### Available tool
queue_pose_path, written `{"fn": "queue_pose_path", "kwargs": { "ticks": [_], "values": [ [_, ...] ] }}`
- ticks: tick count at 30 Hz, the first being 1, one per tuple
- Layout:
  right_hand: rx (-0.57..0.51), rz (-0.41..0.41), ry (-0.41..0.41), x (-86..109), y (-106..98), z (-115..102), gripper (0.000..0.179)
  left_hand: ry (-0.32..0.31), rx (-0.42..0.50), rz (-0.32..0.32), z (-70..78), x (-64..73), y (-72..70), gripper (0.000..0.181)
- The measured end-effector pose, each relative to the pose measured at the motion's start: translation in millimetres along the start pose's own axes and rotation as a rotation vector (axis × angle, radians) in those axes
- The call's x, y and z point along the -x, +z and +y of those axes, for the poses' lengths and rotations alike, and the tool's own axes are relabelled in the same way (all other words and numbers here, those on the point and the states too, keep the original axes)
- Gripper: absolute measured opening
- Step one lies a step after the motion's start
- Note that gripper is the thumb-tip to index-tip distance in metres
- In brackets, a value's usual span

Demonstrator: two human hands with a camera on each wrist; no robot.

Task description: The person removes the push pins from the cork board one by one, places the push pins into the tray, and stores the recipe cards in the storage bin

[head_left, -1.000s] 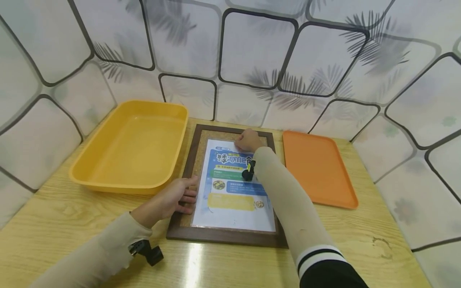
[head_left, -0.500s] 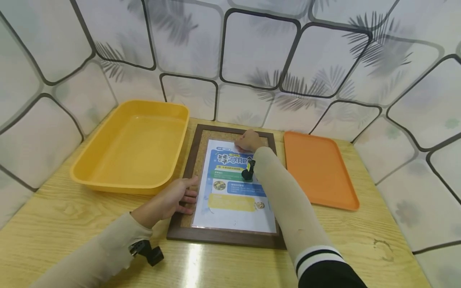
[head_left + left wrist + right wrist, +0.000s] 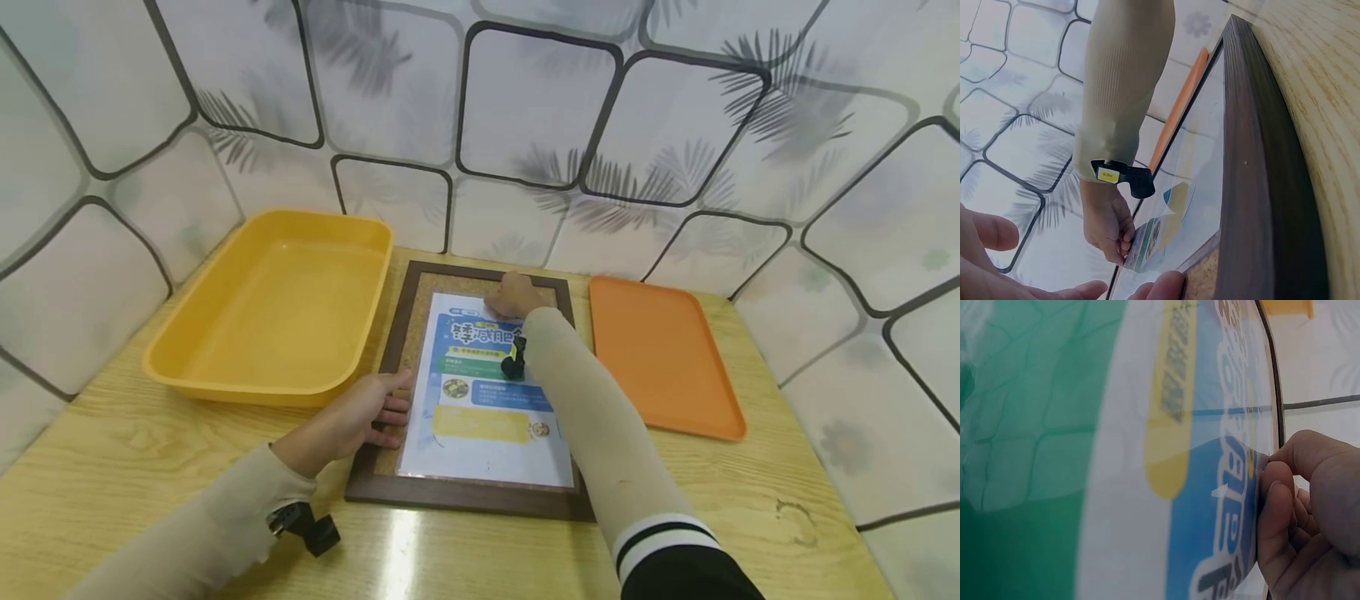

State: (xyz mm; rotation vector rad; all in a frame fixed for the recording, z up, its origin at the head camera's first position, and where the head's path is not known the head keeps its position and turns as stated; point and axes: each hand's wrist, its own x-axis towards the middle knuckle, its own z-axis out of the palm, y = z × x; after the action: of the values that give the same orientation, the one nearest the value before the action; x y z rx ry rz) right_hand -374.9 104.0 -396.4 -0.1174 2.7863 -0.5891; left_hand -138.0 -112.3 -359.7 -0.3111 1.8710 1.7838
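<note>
A laminated poster [image 3: 487,457] with blue, green and yellow print lies on a cork board [image 3: 420,333] with a dark brown frame [image 3: 465,495]. At the poster's top edge, my right hand [image 3: 516,295] pinches with thumb and curled fingers. The right wrist view shows those fingers [image 3: 1275,494] against the poster edge; whether a small thing sits between them is hidden. My left hand [image 3: 358,419] rests on the board's left side, its fingers spread towards the poster. In the left wrist view, the left fingertips [image 3: 1166,287] touch near the cork.
A deep yellow tray [image 3: 277,300] stands left of the board. To the right lies a flat orange tray [image 3: 660,350], partly behind the right sleeve. Everything sits on a wooden table [image 3: 112,467], with a patterned wall [image 3: 525,100] close behind.
The view shifts very slightly. Both hands stay in nearly the same places on the board, and the poster keeps its position.
</note>
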Motion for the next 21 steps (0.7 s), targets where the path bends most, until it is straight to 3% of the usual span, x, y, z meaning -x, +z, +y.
{"fn": "queue_pose_path", "kwargs": {
  "ticks": [7, 21],
  "values": [
    [0.058, -0.043, -0.029, 2.2, -2.8, -2.6, 0.023, -0.006, -0.003, -0.006, 1.3, -1.3, 1.7, 0.061],
    [0.118, -0.081, -0.058, -0.2, -1.6, -5.4, 0.044, -0.014, 0.098, 0.007, -1.1, -8.1, 1.8, 0.052]
  ]
}}
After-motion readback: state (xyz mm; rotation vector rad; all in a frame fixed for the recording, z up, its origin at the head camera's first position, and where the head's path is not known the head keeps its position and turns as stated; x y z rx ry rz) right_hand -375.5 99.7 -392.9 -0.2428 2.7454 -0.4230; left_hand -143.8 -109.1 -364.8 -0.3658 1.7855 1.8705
